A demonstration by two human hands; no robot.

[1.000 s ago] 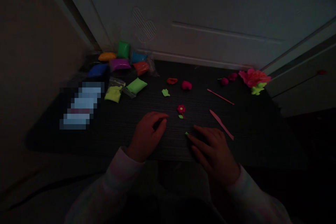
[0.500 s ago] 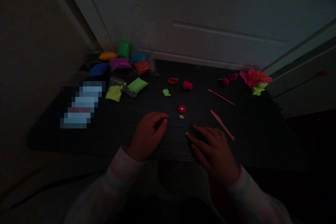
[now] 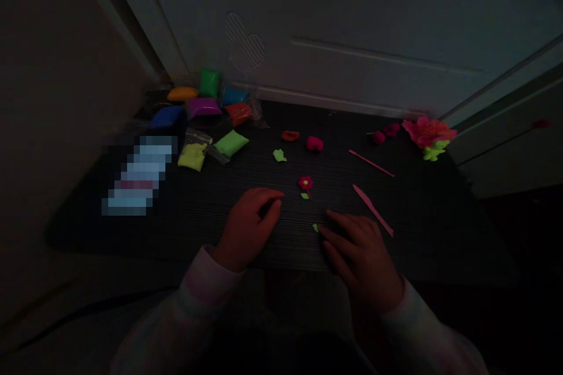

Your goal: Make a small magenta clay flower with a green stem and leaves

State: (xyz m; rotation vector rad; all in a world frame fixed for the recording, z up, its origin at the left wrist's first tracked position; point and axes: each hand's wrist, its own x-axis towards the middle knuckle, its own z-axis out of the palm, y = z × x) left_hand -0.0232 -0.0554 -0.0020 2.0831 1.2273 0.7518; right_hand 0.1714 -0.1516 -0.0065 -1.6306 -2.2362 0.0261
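Observation:
My right hand [image 3: 358,252] has its fingers spread over the dark table, with one fingertip at the edge of a small light-green clay piece [image 3: 315,227]. Just beyond lies a clay flower [image 3: 305,182] with pink-red petals, a yellow centre, a short brown-red stem and a green leaf [image 3: 304,195]. To the left, my left hand [image 3: 250,225] rests loosely curved, a gap between thumb and forefinger, and nothing visible in it. Farther back are a torn light-green clay lump [image 3: 279,155], a red clay lump [image 3: 290,136] and a pink-red one [image 3: 314,143].
Several bags of coloured clay, including a light-green bag [image 3: 231,143] and a yellow bag [image 3: 192,156], lie back left beside a blurred-out patch. A pink modelling knife [image 3: 373,210] and thin pink stick [image 3: 372,163] lie right. A pink flower [image 3: 428,130] stands at the back right corner.
The small green piece now shows more of its surface, as my right fingertip has drawn back slightly to the right off it. My left hand has stayed in place.

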